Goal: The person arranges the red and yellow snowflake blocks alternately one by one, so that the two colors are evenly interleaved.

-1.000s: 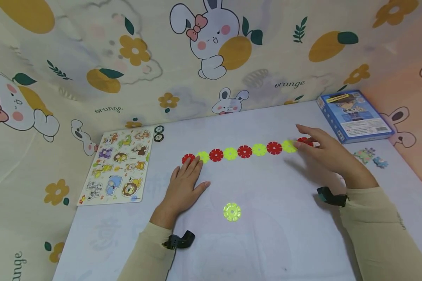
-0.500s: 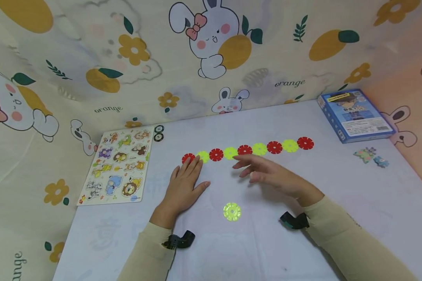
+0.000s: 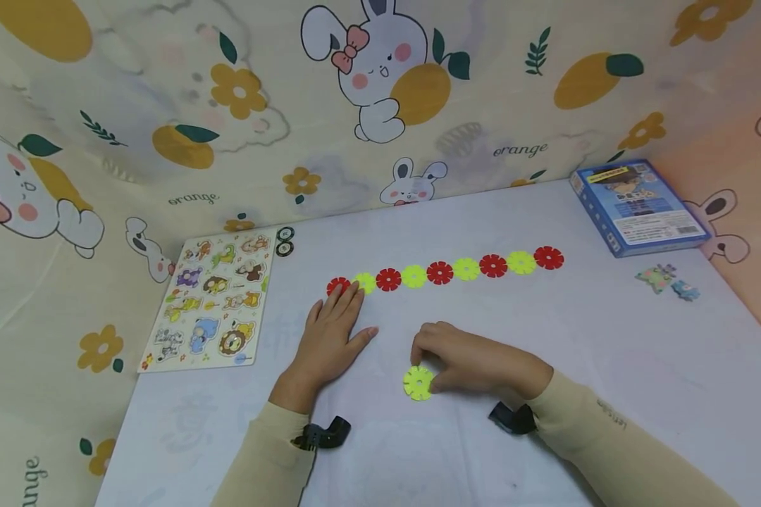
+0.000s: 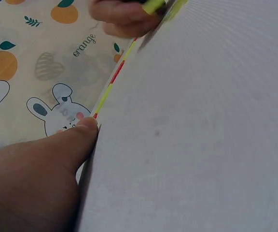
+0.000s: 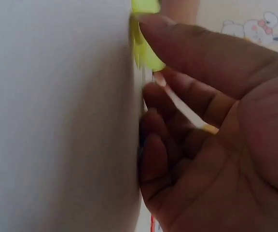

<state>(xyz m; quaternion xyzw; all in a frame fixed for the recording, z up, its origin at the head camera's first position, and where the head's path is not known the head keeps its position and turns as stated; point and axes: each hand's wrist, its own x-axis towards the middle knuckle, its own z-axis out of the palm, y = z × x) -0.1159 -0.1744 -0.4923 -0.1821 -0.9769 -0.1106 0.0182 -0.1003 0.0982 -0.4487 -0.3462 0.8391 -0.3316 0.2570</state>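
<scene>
My right hand point(image 3: 472, 360) pinches a loose yellow-green notched plastic disc point(image 3: 418, 383) near the middle of the table. The thumb presses this disc in the right wrist view, where the other fingers point(image 5: 154, 154) are curled. Farther back lies a row of several flat discs, red and yellow-green by turns, with a red disc point(image 3: 548, 258) at its right end. My left hand point(image 3: 330, 345) lies flat at the row's left end, its fingertips over part of a red disc point(image 3: 337, 285) and a yellow-green disc point(image 3: 366, 283).
An animal sticker board point(image 3: 212, 303) lies at the left, beside two small black-rimmed round pieces point(image 3: 285, 241). A blue box point(image 3: 640, 208) stands at the back right. Small colourful pieces point(image 3: 658, 279) lie in front of it. Patterned cloth point(image 3: 349, 169) rises behind the table.
My right hand has left the row's right end, come left and toward me, and taken hold of the loose yellow-green disc. The left hand stays in place.
</scene>
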